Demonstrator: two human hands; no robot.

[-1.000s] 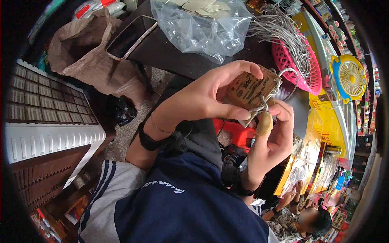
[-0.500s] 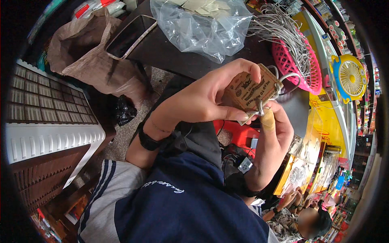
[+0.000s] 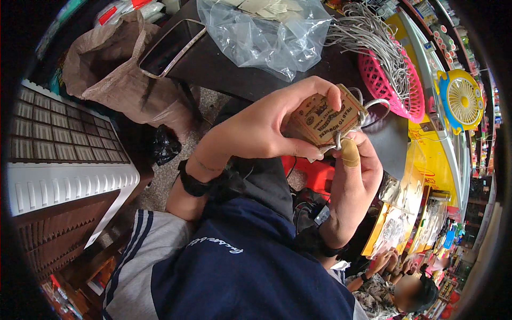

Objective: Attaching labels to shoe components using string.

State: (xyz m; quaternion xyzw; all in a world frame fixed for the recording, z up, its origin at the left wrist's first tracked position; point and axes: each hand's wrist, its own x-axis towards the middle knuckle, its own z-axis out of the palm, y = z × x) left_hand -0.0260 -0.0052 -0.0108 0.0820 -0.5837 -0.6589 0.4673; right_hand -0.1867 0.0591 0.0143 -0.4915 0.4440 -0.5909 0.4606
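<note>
My left hand is closed around a stack of brown cardboard tags with dark print, its thumb below and fingers above. A grey cord passes by the stack's right edge and bends into a loop beyond it. At that edge my right hand pinches the cord between thumb and fingers; the thumb tip wears a tan cover. Whether the cord runs through holes in every tag is hidden by the fingers.
A pink basket of grey cords stands at the table's right. Clear plastic bag with pale tags lies on the dark table. A yellow-blue fan is at right, a brown sack at left. Another person works at lower right.
The tag stack has tilted slightly, and my right hand has shifted a little to the left and down along with the cord. Both hands keep their hold.
</note>
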